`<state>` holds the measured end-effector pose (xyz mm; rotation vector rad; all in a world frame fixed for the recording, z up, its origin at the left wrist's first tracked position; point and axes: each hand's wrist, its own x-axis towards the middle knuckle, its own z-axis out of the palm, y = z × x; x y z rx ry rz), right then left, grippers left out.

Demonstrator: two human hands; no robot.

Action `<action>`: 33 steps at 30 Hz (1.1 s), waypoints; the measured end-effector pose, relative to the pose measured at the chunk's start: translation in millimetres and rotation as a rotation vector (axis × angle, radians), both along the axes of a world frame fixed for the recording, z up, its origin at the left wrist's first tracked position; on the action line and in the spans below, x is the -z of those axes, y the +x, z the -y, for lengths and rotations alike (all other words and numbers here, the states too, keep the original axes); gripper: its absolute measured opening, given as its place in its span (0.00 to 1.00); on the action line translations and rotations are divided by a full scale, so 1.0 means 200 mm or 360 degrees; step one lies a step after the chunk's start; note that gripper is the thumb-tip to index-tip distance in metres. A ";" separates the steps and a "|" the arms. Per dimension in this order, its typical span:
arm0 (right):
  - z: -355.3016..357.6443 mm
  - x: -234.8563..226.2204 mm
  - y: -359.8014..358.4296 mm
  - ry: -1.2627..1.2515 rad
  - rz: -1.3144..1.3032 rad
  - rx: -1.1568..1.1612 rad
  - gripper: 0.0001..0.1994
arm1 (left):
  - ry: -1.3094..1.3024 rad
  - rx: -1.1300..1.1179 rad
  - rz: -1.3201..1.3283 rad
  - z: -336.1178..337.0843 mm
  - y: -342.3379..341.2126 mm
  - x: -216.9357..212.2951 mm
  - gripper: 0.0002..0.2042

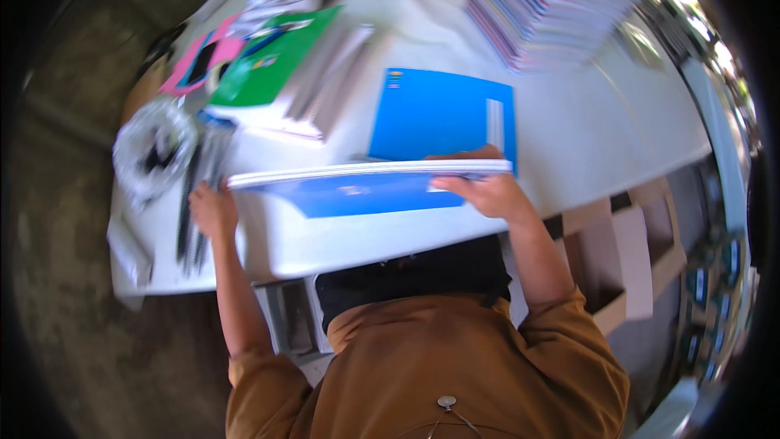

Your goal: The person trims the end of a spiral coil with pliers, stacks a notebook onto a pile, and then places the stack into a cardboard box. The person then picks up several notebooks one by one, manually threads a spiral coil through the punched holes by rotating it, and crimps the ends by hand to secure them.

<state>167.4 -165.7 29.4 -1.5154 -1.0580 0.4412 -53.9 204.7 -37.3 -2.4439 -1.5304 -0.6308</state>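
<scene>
My right hand [491, 191] is closed on the right end of a thick booklet [366, 168], thumb on the near side and fingers behind. The booklet stands on edge, its white page edges turned up and a blue cover facing me. My left hand [214, 210] is by the booklet's left end, over a bundle of dark spiral binding coils [192, 232]. Its fingers are bent and blurred; what they grip is not clear. Beyond the booklet, a blue-covered booklet [443, 110] lies flat, partly hidden.
A tall stack of booklets [561, 8] stands at the back right of the white table [605, 126]. Left are a green-covered stack [272, 73], pens [264, 41], a pink sheet [183, 73] and a plastic-wrapped roll [153, 150]. Cardboard boxes [597, 268] stand below the right edge.
</scene>
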 end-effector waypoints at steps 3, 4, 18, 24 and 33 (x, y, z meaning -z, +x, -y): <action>-0.02 0.03 -0.01 0.0383 0.0482 -0.0038 0.09 | -0.0217 -0.0046 -0.0013 -0.11 0.01 0.03 0.20; -0.01 0.01 -0.04 0.0334 0.0231 -0.0035 0.09 | -0.0308 0.0004 0.0015 -0.14 0.00 0.03 0.19; 0.03 0.13 0.00 0.0404 -0.0063 0.0292 0.13 | -0.1697 0.1214 0.1285 0.38 0.02 -0.65 0.15; 0.02 0.10 -0.01 0.0382 -0.0066 0.0247 0.13 | -0.1264 0.1532 0.1033 0.45 0.03 -0.62 0.13; 0.02 0.10 -0.01 0.0400 -0.0078 0.0222 0.14 | -0.1069 0.1427 0.0886 0.42 -0.01 -0.63 0.17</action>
